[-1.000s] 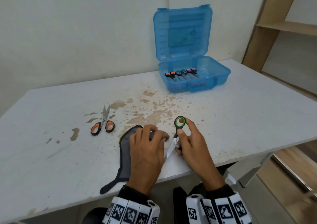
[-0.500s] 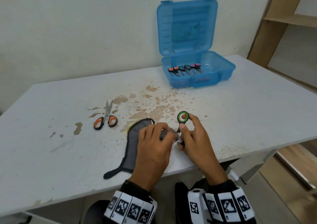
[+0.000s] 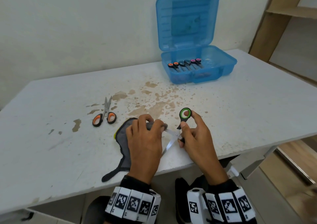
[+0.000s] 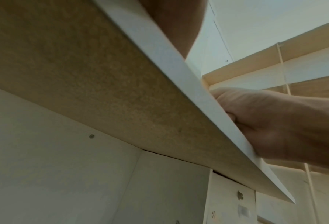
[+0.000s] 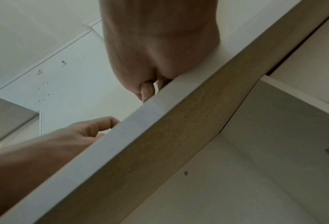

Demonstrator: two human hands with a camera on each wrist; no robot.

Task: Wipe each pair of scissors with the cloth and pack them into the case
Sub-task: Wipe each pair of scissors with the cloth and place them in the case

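Since a second ago, the green-handled scissors [image 3: 178, 131] have swung open again, one blade bared beside the left hand [image 3: 145, 142].

Head view: that hand's fingers curl round the grey cloth [image 3: 124, 148], pinching the other blade. The right hand [image 3: 194, 138] grips the handles, a fingertip showing through the green ring. Orange-handled scissors [image 3: 104, 115] lie to the left. Far right, the open blue case [image 3: 199, 69] holds three pairs.

Wrist views: both cameras look up from below the table [image 4: 102, 84] edge; finger grip cannot be told there.
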